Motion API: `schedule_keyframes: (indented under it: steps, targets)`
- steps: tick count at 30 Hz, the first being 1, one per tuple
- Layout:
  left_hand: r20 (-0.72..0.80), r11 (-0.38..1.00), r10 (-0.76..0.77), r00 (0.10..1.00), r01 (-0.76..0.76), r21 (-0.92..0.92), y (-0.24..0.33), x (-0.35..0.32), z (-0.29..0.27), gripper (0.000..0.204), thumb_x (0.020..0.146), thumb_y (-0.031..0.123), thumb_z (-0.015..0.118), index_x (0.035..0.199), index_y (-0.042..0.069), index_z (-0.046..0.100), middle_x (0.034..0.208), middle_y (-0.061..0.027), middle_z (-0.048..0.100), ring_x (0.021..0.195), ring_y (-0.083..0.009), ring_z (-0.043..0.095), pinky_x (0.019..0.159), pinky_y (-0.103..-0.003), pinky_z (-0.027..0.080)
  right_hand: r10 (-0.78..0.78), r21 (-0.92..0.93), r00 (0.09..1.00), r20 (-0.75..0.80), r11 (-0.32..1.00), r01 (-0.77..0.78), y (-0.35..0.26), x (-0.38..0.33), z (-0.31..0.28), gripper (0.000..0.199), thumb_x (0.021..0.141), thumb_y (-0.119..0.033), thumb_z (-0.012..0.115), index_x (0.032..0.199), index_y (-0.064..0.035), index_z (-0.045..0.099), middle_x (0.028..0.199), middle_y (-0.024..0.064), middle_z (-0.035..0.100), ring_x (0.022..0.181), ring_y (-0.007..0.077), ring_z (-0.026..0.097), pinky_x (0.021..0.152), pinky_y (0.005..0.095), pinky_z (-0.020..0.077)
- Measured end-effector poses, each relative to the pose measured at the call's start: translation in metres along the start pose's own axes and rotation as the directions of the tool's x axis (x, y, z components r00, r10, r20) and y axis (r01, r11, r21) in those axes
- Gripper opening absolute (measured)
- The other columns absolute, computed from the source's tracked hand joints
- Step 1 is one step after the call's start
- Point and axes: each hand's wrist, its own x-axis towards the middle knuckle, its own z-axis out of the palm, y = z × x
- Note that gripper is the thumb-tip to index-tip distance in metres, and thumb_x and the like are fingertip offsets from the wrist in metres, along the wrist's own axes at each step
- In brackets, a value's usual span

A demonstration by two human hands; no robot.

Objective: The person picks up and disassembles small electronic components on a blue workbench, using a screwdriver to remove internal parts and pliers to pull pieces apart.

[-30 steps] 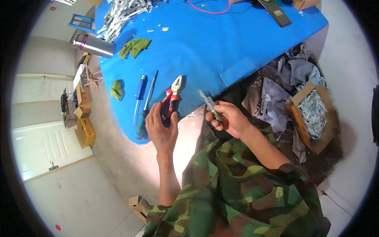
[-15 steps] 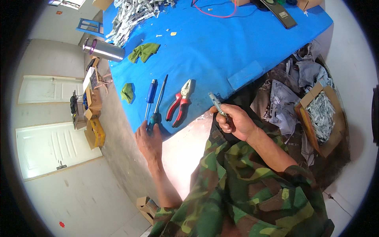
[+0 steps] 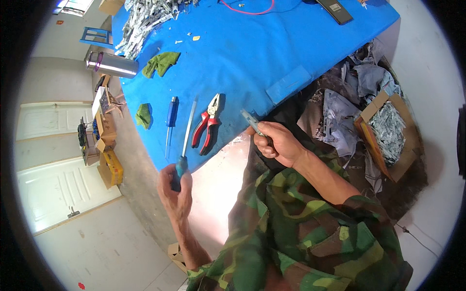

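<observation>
Head view: the left hand (image 3: pixel 175 195), half a second ago over the teal-handled screwdriver (image 3: pixel 185 145), now grips its handle at the edge of the blue tablecloth (image 3: pixel 233 63); red-handled combination pliers (image 3: pixel 212 120) lie unmoved alongside; a grey metal piece (image 3: pixel 250 119) stays clasped in the right hand (image 3: pixel 279 143).

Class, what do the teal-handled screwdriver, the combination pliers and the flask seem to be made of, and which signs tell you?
Teal-handled screwdriver: bright, reflective shaft, probably steel; handle likely plastic, given its colour. 
Combination pliers: pale, glinting metal head; red-and-black smooth sleeves, perhaps plastic or rubber. 
Flask: silvery body with long highlights, probably brushed stainless steel.
</observation>
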Motion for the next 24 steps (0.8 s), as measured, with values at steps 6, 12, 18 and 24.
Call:
schedule_keyframes:
  steps: [6,12,18,24]
  targets:
    - [0.171,0.965,0.242,0.955,-0.255,0.058,0.029,-0.029,-0.001,0.042,0.079,-0.002,0.072,0.120,0.005,0.069,0.090,-0.0097,0.074,0.077,-0.0171,0.072,0.069,-0.030,0.056,-0.001,-0.034,0.999,-0.033,0.999,0.000,-0.001,0.000,0.003,0.030,0.109,-0.030,0.046,0.114,-0.0035,0.058,0.071,-0.0056,0.043,0.052,0.0038,0.035,0.044,0.0208,0.0253]
    - [0.201,0.926,0.294,0.935,-0.330,0.182,0.034,-0.032,0.000,0.043,0.075,-0.006,0.074,0.117,0.005,0.072,0.102,-0.0148,0.075,0.089,-0.0232,0.075,0.077,-0.034,0.059,0.016,-0.048,1.000,0.010,0.999,-0.016,-0.005,-0.001,-0.003,0.039,0.111,-0.034,0.043,0.120,-0.0001,0.060,0.072,-0.0065,0.043,0.055,0.0024,0.038,0.046,0.0187,0.0307]
    - [0.206,0.841,0.406,0.890,-0.453,0.296,0.036,-0.030,0.002,0.046,0.075,-0.009,0.076,0.117,0.008,0.072,0.102,-0.0141,0.073,0.087,-0.0268,0.074,0.073,-0.035,0.059,0.030,-0.075,1.000,0.008,0.997,-0.030,-0.008,0.000,-0.004,0.039,0.111,-0.034,0.043,0.121,0.0005,0.060,0.072,-0.0067,0.042,0.056,0.0019,0.037,0.046,0.0180,0.0295]
    - [0.261,0.814,0.439,0.860,-0.504,0.290,0.038,-0.025,0.000,0.045,0.076,-0.008,0.076,0.118,0.007,0.070,0.100,-0.0145,0.073,0.086,-0.0275,0.074,0.071,-0.036,0.060,0.016,-0.099,1.000,0.001,0.995,-0.016,-0.008,0.002,-0.004,0.032,0.109,-0.030,0.046,0.115,-0.0012,0.057,0.065,-0.0087,0.038,0.048,0.0011,0.032,0.041,0.0194,0.0222]
